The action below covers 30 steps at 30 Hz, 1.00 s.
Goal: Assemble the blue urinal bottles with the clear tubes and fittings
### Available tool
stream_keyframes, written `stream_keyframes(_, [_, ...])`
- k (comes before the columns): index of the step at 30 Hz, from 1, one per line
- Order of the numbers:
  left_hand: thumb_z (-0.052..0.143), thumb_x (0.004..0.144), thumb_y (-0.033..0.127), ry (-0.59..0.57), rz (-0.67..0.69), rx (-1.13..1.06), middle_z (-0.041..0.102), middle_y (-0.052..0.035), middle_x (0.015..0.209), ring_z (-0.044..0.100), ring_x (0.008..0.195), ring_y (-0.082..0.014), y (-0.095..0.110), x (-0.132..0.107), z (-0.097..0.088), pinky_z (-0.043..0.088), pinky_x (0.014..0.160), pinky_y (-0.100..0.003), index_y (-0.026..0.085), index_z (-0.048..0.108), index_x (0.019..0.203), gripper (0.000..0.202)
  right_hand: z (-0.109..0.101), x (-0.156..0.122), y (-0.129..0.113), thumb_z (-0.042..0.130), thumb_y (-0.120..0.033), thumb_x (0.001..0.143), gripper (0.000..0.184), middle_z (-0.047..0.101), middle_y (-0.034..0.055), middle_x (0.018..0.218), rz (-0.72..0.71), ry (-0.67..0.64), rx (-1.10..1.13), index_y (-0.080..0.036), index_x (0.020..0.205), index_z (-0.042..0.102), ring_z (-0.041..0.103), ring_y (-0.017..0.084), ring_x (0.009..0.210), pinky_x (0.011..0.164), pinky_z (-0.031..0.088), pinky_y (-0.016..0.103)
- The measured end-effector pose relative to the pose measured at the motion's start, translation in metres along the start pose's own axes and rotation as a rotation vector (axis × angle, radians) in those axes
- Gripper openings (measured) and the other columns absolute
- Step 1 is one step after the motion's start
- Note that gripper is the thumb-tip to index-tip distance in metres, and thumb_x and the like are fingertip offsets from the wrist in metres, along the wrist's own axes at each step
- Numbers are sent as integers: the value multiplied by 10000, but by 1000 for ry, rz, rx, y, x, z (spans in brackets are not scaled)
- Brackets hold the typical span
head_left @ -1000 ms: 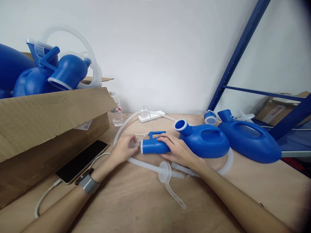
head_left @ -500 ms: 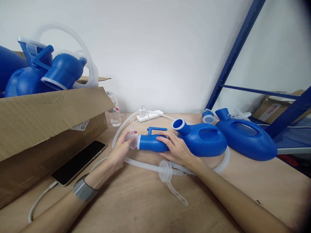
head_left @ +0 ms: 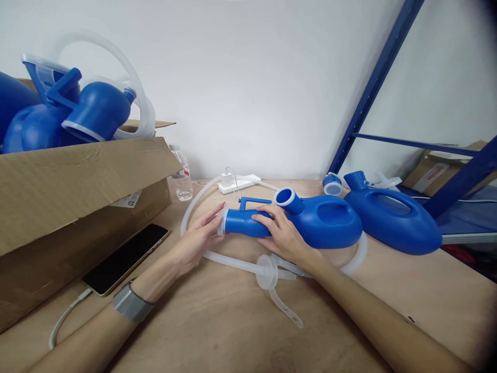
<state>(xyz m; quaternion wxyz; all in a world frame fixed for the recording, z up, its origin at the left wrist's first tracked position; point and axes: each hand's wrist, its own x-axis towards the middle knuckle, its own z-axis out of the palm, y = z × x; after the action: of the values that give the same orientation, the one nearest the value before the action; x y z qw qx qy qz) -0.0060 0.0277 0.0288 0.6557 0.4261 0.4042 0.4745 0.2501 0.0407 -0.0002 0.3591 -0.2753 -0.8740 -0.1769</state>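
My right hand [head_left: 281,230] is wrapped over the rounded end of a blue urinal funnel [head_left: 243,223], which lies on its side with its L-shaped handle up. At the funnel's white-rimmed mouth, my left hand [head_left: 202,235] grips a translucent cap [head_left: 221,223] that sits against the rim. Whether the cap is fully seated I cannot tell. Just right of my right hand stands a blue urinal bottle [head_left: 330,228] with an uncovered, white-rimmed neck. A clear hose [head_left: 233,261] loops around on the table, and a translucent lid with a strap [head_left: 267,272] lies in front.
At left, a cardboard box [head_left: 89,160] holds more blue parts and coiled hose. A phone [head_left: 126,259] on a cable lies beside it. Behind are a water bottle [head_left: 182,178] and a power strip [head_left: 238,184]. Another blue bottle [head_left: 392,220] stands right, near a blue metal rack [head_left: 376,88].
The translucent cap has moved from in front of the funnel's mouth onto its rim, carried by my left hand. My right hand still holds the funnel.
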Motion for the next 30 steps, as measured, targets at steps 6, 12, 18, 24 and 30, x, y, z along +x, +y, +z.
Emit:
stream_keyframes(6, [779, 862, 569, 7, 114, 134, 642, -77, 1459, 627, 1206, -259, -8, 5, -7, 527, 871, -297, 282, 711, 1340, 561, 3, -3, 2, 632, -161, 975, 559, 509, 171, 1507, 42, -21, 113, -312, 1484, 457, 534, 333, 1410, 1076, 537, 604])
stream_keyframes(12, [798, 825, 579, 9, 185, 211, 633, -99, 1451, 624, 1216, -284, -9, 3, -6, 553, 836, -291, 246, 712, 1305, 591, 2, 0, -3, 679, -209, 967, 715, 513, 133, 1544, 203, -63, 309, -352, 1594, 367, 520, 319, 1443, 1173, 478, 582])
stream_keyframes(18, [803, 815, 579, 17, 219, 289, 625, -72, 1455, 659, 1142, -260, -9, 0, -5, 572, 823, -293, 278, 718, 1275, 556, -1, 2, -6, 787, -406, 907, 834, 507, 137, 1563, 204, -89, 418, -336, 1616, 352, 508, 320, 1454, 1184, 462, 575])
stream_keyframes(24, [784, 828, 601, 20, 260, 294, 603, -80, 1495, 634, 1218, -293, -10, 0, -2, 587, 843, -306, 261, 727, 1273, 563, -4, 5, -7, 752, -401, 937, 663, 521, 137, 1546, 254, -105, 460, -306, 1533, 478, 514, 310, 1451, 1169, 481, 546])
stream_keyframes(30, [804, 773, 662, 22, 196, 305, 658, -91, 1423, 669, 1114, -296, -5, 2, -2, 630, 753, -324, 247, 753, 1275, 653, -1, 4, -9, 725, -367, 962, 647, 505, 110, 1512, 235, -135, 433, -353, 1542, 439, 519, 281, 1440, 1176, 485, 527])
